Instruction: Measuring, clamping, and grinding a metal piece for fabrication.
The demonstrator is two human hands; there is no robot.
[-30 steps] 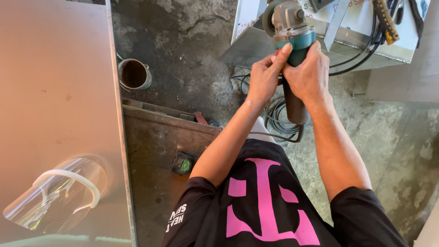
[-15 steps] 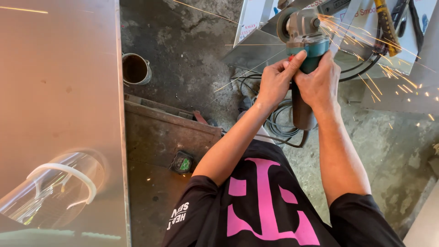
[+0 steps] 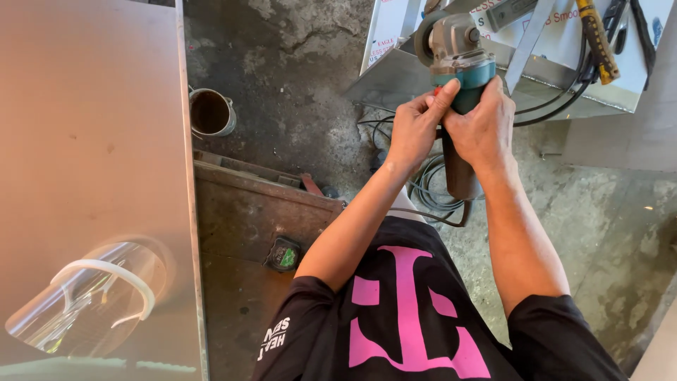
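At the far left a broad sheet of bare metal (image 3: 92,141) fills the view, and on its lower part lies a clear face shield (image 3: 88,300) with a white headband. Just past the sheet's right edge a short rusty pipe end (image 3: 211,111) stands on the rough concrete floor (image 3: 296,63), and below it sits a worn metal box (image 3: 261,204) with a small dark-and-green object (image 3: 283,255) on it. Further right, the person's left hand (image 3: 416,130) is closed on the body of an angle grinder (image 3: 458,63) — the thumb and forefinger pinch at a small red part on its teal housing. A coil of black cable (image 3: 430,190) lies on the floor under the forearms. The right hand (image 3: 483,130) is wrapped firmly around the grinder's dark handle, just beside the left hand and touching it. The grinder points away from the person, with its grey head and guard over the edge of a sheet-metal workpiece (image 3: 409,77) covered in white film. At the top right, a yellow-handled tool (image 3: 598,42) and black cables rest on that piece.
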